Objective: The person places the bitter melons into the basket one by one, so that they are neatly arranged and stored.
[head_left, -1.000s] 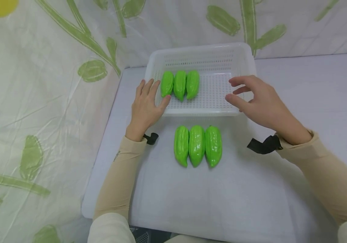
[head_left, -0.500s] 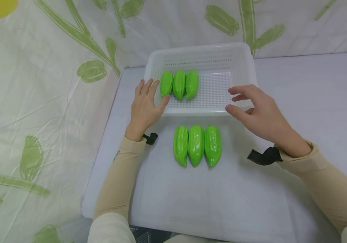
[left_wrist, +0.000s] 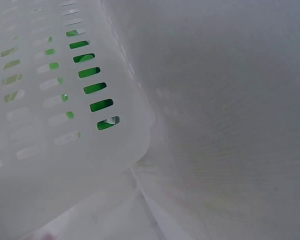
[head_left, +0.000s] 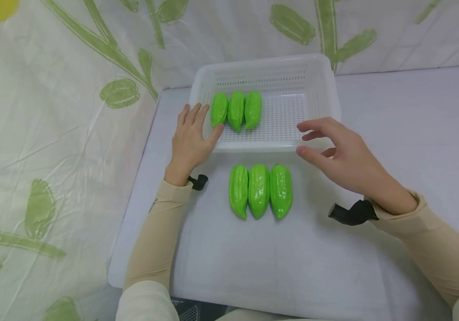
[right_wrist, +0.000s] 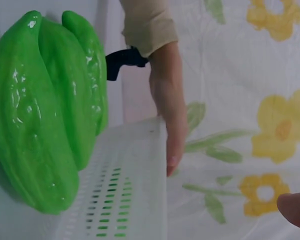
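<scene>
My left hand (head_left: 192, 145) lies at the left side of a white slotted plastic basket (head_left: 259, 147), fingers extended along its rim and thumb over the front left corner. Inside the basket, on the left, three glossy green ridged, tapered vegetables (head_left: 236, 111) lie side by side. Three more like them (head_left: 259, 191) are lined up on the table in front. My right hand (head_left: 345, 156) hovers over the basket's front right corner, fingers loosely bent, thumb apart, nothing between them. In the right wrist view, the thumb (right_wrist: 295, 209) shows at the right edge.
A white cloth covers the table (head_left: 277, 267). Behind and to the left hangs a pale curtain (head_left: 80, 107) with green leaf prints, close to the basket's back. Slots in the basket wall (left_wrist: 125, 140) show green through them in the left wrist view.
My right hand has drawn back from over the basket toward its front right corner, a little closer to the body. The left hand, basket and green vegetables stay in place.
</scene>
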`<state>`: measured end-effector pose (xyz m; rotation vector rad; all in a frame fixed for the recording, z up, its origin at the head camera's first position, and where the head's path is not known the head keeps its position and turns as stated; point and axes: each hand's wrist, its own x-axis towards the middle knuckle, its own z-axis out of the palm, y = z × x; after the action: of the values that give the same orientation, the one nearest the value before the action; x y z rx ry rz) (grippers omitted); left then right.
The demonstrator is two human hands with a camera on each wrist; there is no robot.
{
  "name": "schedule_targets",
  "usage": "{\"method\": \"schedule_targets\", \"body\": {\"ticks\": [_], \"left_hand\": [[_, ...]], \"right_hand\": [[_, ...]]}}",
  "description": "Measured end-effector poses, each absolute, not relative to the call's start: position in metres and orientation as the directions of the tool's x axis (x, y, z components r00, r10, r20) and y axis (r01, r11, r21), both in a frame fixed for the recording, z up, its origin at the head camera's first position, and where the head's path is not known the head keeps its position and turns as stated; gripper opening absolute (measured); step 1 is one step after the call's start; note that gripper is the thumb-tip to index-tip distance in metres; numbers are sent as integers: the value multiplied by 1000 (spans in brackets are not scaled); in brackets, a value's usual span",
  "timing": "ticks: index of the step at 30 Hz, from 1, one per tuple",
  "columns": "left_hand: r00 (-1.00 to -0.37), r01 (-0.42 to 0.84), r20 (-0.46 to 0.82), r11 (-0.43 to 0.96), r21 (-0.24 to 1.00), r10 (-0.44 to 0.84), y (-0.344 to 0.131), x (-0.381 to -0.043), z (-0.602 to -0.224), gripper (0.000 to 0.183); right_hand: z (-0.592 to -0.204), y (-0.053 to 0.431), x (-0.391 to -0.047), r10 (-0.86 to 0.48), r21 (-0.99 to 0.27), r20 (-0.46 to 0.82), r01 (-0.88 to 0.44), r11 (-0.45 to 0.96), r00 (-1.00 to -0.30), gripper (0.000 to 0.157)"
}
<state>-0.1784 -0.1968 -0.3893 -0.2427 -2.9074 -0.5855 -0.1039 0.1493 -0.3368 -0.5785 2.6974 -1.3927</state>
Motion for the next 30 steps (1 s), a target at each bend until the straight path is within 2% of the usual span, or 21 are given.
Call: {"method": "schedule_targets", "body": {"ticks": [15, 21, 30], "left_hand": [[-973, 187, 198, 909, 372, 119, -197, -179, -390, 73], [-973, 187, 200, 910, 371, 119, -197, -179, -390, 73], [-972, 191, 201, 909, 372, 122, -197, -179, -389, 74]], "right_hand": [[-342, 141, -86, -431, -712, 203, -434, 552, -879, 42], [-346, 134, -79, -486, -669, 171, -463, 582, -857, 38], [-360, 127, -76, -542, -616, 89, -474, 629, -836, 41]]}}
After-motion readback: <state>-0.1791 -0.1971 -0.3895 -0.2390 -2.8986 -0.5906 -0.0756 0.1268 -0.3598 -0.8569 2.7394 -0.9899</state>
